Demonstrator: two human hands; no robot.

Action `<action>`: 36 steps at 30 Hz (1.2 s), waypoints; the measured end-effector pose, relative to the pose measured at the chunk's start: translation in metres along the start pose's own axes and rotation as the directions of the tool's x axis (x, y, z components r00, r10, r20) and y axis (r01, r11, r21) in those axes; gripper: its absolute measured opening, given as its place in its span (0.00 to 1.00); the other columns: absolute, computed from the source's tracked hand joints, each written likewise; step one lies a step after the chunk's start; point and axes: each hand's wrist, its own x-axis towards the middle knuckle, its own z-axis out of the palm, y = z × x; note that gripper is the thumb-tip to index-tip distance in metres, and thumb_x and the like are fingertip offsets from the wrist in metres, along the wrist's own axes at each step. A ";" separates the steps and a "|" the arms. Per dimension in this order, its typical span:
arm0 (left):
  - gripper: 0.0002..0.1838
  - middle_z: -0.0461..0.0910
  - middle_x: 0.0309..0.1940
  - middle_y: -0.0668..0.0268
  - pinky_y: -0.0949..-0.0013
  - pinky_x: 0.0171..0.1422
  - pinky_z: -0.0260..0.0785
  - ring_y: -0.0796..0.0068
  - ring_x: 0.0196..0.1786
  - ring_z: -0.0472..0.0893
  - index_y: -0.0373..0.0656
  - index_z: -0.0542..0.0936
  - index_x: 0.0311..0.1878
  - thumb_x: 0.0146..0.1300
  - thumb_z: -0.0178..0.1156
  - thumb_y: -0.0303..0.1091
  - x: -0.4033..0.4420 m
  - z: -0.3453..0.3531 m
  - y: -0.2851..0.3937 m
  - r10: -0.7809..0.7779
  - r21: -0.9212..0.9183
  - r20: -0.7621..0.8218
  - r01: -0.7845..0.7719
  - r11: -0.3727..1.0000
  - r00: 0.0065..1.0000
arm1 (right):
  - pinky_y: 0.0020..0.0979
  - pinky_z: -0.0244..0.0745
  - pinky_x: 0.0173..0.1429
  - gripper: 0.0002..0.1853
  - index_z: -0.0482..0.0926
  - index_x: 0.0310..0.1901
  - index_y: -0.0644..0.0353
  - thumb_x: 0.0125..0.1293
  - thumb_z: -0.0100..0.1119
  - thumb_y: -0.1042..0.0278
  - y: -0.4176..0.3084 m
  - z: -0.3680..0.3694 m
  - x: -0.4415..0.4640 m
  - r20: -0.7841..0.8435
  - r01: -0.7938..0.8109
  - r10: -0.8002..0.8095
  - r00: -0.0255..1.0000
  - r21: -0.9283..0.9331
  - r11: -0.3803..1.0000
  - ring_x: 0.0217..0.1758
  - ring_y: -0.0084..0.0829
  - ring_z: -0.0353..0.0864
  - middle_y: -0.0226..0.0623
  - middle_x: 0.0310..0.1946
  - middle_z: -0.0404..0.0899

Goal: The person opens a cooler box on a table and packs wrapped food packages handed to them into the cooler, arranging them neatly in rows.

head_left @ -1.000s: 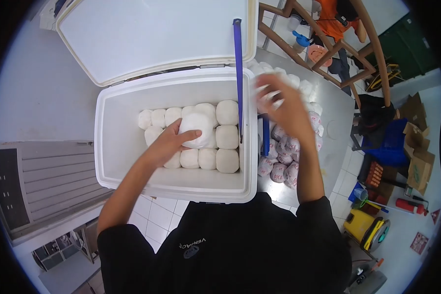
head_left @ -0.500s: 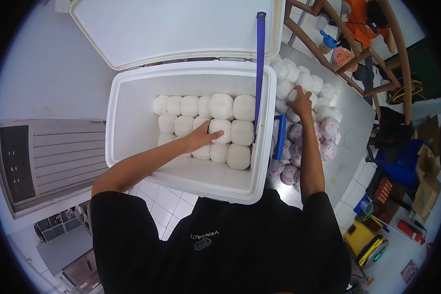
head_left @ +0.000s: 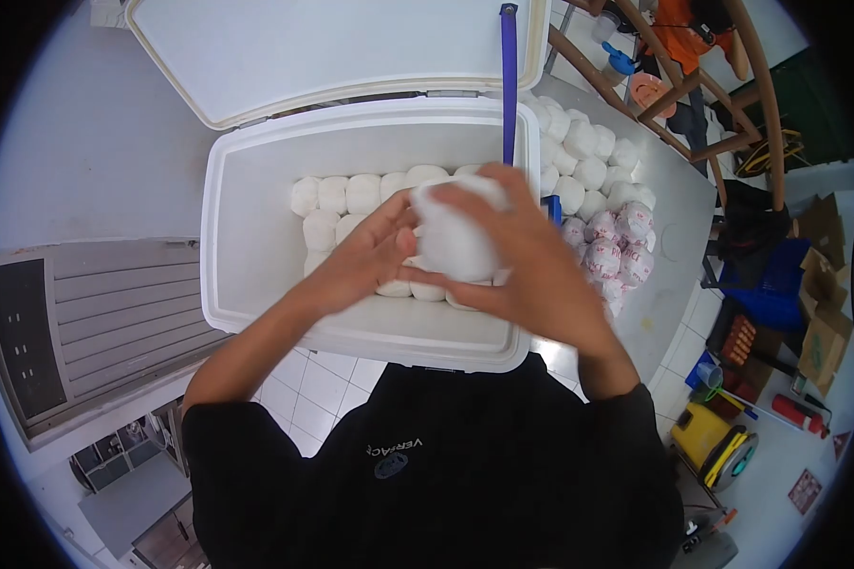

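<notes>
A white wrapped bundle (head_left: 460, 237), blurred by motion, is held in my right hand (head_left: 531, 261) above the open white cooler box (head_left: 220, 228). The right fingers curve round its top and lower edge. My left hand (head_left: 365, 256) is at the bundle's left side, its fingers apart and half curled; whether it touches the bundle is hard to tell. Below both hands, several white bundles (head_left: 362, 193) lie in rows inside the box, partly hidden by the hands.
On the metal table (head_left: 674, 237) to the right are piled white bundles (head_left: 590, 173) and bundles with red print (head_left: 604, 258). The raised lid (head_left: 342, 47) and a purple strap (head_left: 509, 85) stand at the box. A person in orange (head_left: 678, 38) is beyond a wooden frame.
My right hand has come back from the pile on the table with a white bundle, over the box. The left hand has lifted off the bundle it was touching in the box.
</notes>
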 end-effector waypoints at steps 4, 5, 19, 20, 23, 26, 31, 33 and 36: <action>0.38 0.77 0.55 0.60 0.67 0.53 0.75 0.67 0.57 0.79 0.37 0.66 0.66 0.63 0.62 0.56 -0.005 -0.011 0.016 -0.153 0.504 -0.112 0.189 0.843 0.982 | 0.32 0.77 0.47 0.33 0.71 0.64 0.51 0.55 0.70 0.68 0.002 0.008 0.000 0.104 -0.062 0.042 0.994 0.199 0.978 0.49 0.34 0.80 0.42 0.55 0.74; 0.35 0.77 0.53 0.61 0.67 0.51 0.76 0.69 0.54 0.79 0.38 0.68 0.64 0.63 0.62 0.55 -0.002 -0.026 0.008 -0.341 0.344 -0.170 0.380 0.859 0.925 | 0.28 0.77 0.44 0.29 0.71 0.64 0.52 0.59 0.67 0.68 0.015 -0.010 0.001 0.149 -0.152 0.101 0.984 0.384 0.911 0.45 0.30 0.82 0.40 0.52 0.77; 0.44 0.63 0.67 0.59 0.60 0.63 0.75 0.65 0.66 0.71 0.46 0.50 0.74 0.63 0.68 0.38 0.025 -0.092 -0.113 -0.773 0.093 -0.021 0.771 0.630 0.634 | 0.55 0.74 0.57 0.43 0.61 0.71 0.39 0.53 0.71 0.51 0.310 0.047 0.096 -0.409 -0.455 0.300 0.862 -0.360 0.815 0.64 0.64 0.66 0.57 0.68 0.58; 0.44 0.63 0.67 0.59 0.60 0.63 0.75 0.65 0.66 0.71 0.46 0.50 0.74 0.63 0.68 0.38 0.023 -0.093 -0.115 -0.779 0.086 -0.034 0.778 0.622 0.626 | 0.55 0.74 0.57 0.43 0.61 0.71 0.39 0.53 0.71 0.51 0.311 0.052 0.102 -0.401 -0.452 0.306 0.864 -0.348 0.821 0.64 0.64 0.66 0.57 0.68 0.58; 0.46 0.70 0.61 0.56 0.61 0.59 0.75 0.65 0.65 0.72 0.45 0.53 0.74 0.60 0.70 0.41 0.030 -0.098 -0.114 -0.689 0.473 -0.056 0.627 0.619 0.723 | 0.55 0.75 0.54 0.40 0.66 0.67 0.42 0.51 0.72 0.50 0.333 0.061 0.125 -0.346 -0.520 0.393 0.852 -0.468 0.715 0.58 0.65 0.68 0.55 0.61 0.65; 0.48 0.77 0.53 0.54 0.62 0.53 0.75 0.65 0.56 0.79 0.39 0.55 0.72 0.56 0.72 0.47 0.034 -0.091 -0.105 -0.661 0.964 -0.087 0.229 0.132 0.745 | 0.53 0.76 0.52 0.37 0.70 0.64 0.44 0.50 0.72 0.50 0.343 0.052 0.125 -0.347 -0.487 0.366 0.863 -0.384 0.784 0.57 0.65 0.69 0.55 0.58 0.66; 0.49 0.82 0.41 0.51 0.62 0.48 0.75 0.63 0.34 0.85 0.27 0.60 0.65 0.55 0.68 0.58 0.025 -0.078 -0.127 -0.574 0.797 -0.204 0.475 0.373 0.793 | 0.46 0.74 0.57 0.32 0.74 0.60 0.51 0.52 0.72 0.56 0.310 0.031 0.104 -0.522 -0.423 0.275 0.807 -0.186 0.887 0.53 0.57 0.76 0.56 0.51 0.74; 0.48 0.82 0.40 0.53 0.64 0.47 0.75 0.66 0.34 0.85 0.27 0.61 0.64 0.56 0.68 0.58 0.025 -0.088 -0.129 -0.627 0.776 -0.145 0.481 0.409 0.766 | 0.42 0.72 0.60 0.30 0.75 0.58 0.56 0.54 0.71 0.57 0.266 0.010 0.094 -0.637 -0.365 0.301 0.710 0.033 0.930 0.52 0.49 0.78 0.54 0.50 0.76; 0.43 0.83 0.39 0.57 0.67 0.45 0.76 0.70 0.34 0.85 0.28 0.64 0.63 0.60 0.65 0.57 0.051 -0.084 -0.071 -0.733 0.881 -0.134 0.419 0.220 0.667 | 0.35 0.74 0.58 0.30 0.74 0.58 0.60 0.55 0.72 0.61 0.197 -0.026 0.075 -0.678 -0.070 0.160 0.718 0.158 0.985 0.53 0.39 0.79 0.46 0.52 0.76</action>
